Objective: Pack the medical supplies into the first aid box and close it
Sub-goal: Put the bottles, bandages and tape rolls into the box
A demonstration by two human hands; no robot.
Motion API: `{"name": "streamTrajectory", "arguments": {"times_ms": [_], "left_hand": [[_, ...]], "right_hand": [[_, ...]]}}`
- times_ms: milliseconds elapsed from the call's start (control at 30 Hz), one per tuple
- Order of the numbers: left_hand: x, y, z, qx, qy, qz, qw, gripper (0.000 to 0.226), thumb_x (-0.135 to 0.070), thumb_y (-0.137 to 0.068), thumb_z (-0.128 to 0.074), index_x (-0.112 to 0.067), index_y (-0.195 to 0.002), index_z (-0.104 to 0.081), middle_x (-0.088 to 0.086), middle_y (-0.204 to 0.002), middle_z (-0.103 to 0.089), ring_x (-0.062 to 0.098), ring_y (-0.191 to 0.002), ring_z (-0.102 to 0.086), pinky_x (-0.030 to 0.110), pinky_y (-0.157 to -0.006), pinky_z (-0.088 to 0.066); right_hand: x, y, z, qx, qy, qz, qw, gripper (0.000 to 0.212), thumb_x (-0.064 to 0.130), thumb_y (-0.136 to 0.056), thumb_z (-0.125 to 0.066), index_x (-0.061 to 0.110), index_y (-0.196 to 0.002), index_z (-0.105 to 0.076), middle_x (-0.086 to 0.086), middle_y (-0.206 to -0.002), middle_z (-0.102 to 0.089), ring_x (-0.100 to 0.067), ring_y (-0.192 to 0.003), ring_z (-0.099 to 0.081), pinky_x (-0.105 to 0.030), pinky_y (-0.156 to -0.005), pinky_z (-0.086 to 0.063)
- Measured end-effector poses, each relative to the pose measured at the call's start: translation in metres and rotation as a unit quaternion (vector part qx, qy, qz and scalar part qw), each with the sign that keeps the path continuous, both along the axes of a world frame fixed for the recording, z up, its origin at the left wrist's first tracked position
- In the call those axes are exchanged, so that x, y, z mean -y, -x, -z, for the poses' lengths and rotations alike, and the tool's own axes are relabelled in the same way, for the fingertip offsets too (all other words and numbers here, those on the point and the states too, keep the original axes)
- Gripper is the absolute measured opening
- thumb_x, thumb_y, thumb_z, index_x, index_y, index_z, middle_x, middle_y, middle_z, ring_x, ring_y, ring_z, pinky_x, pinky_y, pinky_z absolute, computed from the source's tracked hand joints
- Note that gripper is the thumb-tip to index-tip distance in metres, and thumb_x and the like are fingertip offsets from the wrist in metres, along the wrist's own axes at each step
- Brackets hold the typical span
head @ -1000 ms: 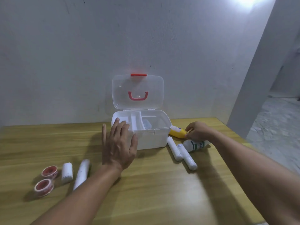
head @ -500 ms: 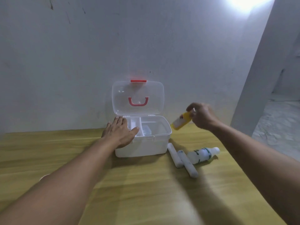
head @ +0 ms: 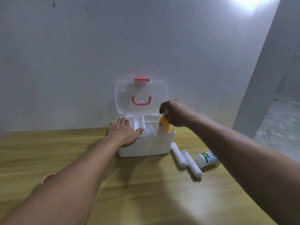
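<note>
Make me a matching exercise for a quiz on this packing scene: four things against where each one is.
1 yellow bottle
2 left hand
3 white bottle with green stripe
4 lid

a lying on the table
b standing open against the wall
c held in the right hand's grip, partly inside the box
d resting on the box's left rim

Pairs: 1-c, 2-d, 3-a, 4-b

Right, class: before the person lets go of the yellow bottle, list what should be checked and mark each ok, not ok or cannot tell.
1. Lid open, upright: ok.
2. Left hand rests on the box rim: ok.
3. Right hand grips the yellow bottle: ok.
4. Bottle inside the right compartment: ok.
5. Bottle touching bottom: cannot tell.
6. All supplies packed: not ok; two rolls and a white bottle lie on the table.
</note>
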State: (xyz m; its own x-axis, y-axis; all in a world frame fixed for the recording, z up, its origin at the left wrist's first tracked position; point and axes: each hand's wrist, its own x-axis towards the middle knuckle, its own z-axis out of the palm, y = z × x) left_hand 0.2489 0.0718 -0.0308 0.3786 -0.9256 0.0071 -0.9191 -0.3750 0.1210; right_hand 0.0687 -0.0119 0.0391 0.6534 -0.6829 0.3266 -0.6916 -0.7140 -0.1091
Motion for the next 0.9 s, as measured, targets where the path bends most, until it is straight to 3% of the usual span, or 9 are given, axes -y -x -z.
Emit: {"name": "streamTrajectory", "arguments": {"times_ms": [133, 233, 400, 500, 600, 667, 733, 833, 900], "left_hand": [[0.000, 0.000, 0.000, 0.000, -0.003, -0.004, 1.000, 0.086, -0.065, -0.093, -0.017, -0.007, -0.154, -0.002, 0.009, -0.163, 0.006, 0.021, -0.151, 0.005, 0.042, -0.122, -0.001], [0.000, 0.001, 0.000, -0.003, -0.002, -0.005, 1.000, 0.086, -0.066, -0.093, -0.017, -0.007, -0.154, -0.001, 0.009, -0.163, 0.006, 0.021, -0.151, 0.005, 0.042, -0.122, -0.001], [0.000, 0.001, 0.001, -0.011, 0.002, -0.007, 1.000, 0.087, -0.066, -0.093, -0.018, -0.007, -0.154, -0.002, 0.008, -0.163, 0.006, 0.020, -0.151, 0.007, 0.044, -0.122, -0.003], [0.001, 0.000, 0.001, -0.005, 0.000, -0.005, 1.000, 0.086, -0.066, -0.093, -0.017, -0.007, -0.154, -0.002, 0.008, -0.163, 0.006, 0.020, -0.151, 0.006, 0.045, -0.122, -0.004], [0.002, 0.000, 0.001, -0.001, -0.002, -0.007, 1.000, 0.087, -0.066, -0.092, -0.017, -0.007, -0.154, -0.002, 0.008, -0.163, 0.006, 0.020, -0.151, 0.005, 0.046, -0.121, -0.006], [0.002, 0.000, 0.002, 0.000, -0.003, -0.009, 1.000, 0.087, -0.066, -0.092, -0.017, -0.007, -0.154, -0.002, 0.008, -0.163, 0.006, 0.020, -0.151, 0.005, 0.046, -0.121, -0.006], [0.002, 0.000, 0.001, -0.003, -0.004, -0.009, 1.000, 0.087, -0.066, -0.092, -0.017, -0.007, -0.154, -0.002, 0.008, -0.163, 0.006, 0.020, -0.151, 0.006, 0.046, -0.121, -0.006], [0.001, 0.002, -0.001, 0.000, -0.005, -0.011, 1.000, 0.087, -0.066, -0.092, -0.017, -0.007, -0.154, -0.002, 0.008, -0.163, 0.006, 0.020, -0.151, 0.005, 0.046, -0.121, -0.007], [0.000, 0.003, -0.002, 0.004, -0.006, -0.012, 1.000, 0.087, -0.066, -0.093, -0.016, -0.007, -0.154, -0.002, 0.008, -0.163, 0.006, 0.020, -0.151, 0.005, 0.046, -0.121, -0.008]], "right_hand": [[0.001, -0.005, 0.015, -0.002, -0.054, -0.015, 0.998, 0.029, 0.004, -0.089, -0.059, 0.011, -0.116, -0.065, -0.014, -0.111, -0.064, -0.028, -0.088, -0.061, -0.031, -0.070, -0.050], [0.006, -0.005, 0.024, 0.020, -0.078, -0.011, 0.997, 0.032, 0.012, -0.087, -0.063, 0.016, -0.118, -0.062, -0.013, -0.112, -0.067, -0.028, -0.091, -0.063, -0.037, -0.081, -0.055], [0.007, 0.007, 0.020, 0.081, -0.139, -0.016, 0.987, 0.045, 0.021, -0.082, -0.074, 0.015, -0.123, -0.059, -0.006, -0.107, -0.071, -0.021, -0.091, -0.064, -0.032, -0.086, -0.052], [0.012, 0.032, 0.012, 0.134, -0.115, 0.031, 0.984, 0.027, 0.007, -0.086, -0.064, 0.010, -0.113, -0.065, -0.009, -0.105, -0.072, -0.024, -0.091, -0.067, -0.029, -0.083, -0.051], [0.020, 0.076, 0.008, -0.048, -0.154, 0.097, 0.982, 0.038, -0.007, -0.078, -0.058, 0.013, -0.107, -0.070, -0.010, -0.113, -0.071, -0.027, -0.102, -0.066, -0.038, -0.091, -0.054], [0.018, 0.102, 0.013, -0.252, -0.224, 0.135, 0.932, 0.050, -0.003, -0.071, -0.072, 0.021, -0.115, -0.068, -0.005, -0.122, -0.067, -0.023, -0.107, -0.064, -0.040, -0.093, -0.053], [0.015, 0.119, 0.025, -0.366, -0.227, 0.155, 0.889, 0.062, 0.006, -0.067, -0.081, 0.025, -0.122, -0.063, 0.000, -0.124, -0.064, -0.021, -0.110, -0.061, -0.034, -0.088, -0.053], [0.013, 0.134, 0.047, -0.327, -0.199, 0.163, 0.909, 0.062, 0.011, -0.065, -0.083, 0.024, -0.122, -0.061, 0.000, -0.117, -0.066, -0.021, -0.101, -0.061, -0.028, -0.073, -0.049], [0.013, 0.138, 0.050, -0.293, -0.192, 0.160, 0.923, 0.053, 0.015, -0.069, -0.081, 0.025, -0.119, -0.063, 0.000, -0.114, -0.068, -0.021, -0.097, -0.063, -0.033, -0.076, -0.054]]}}
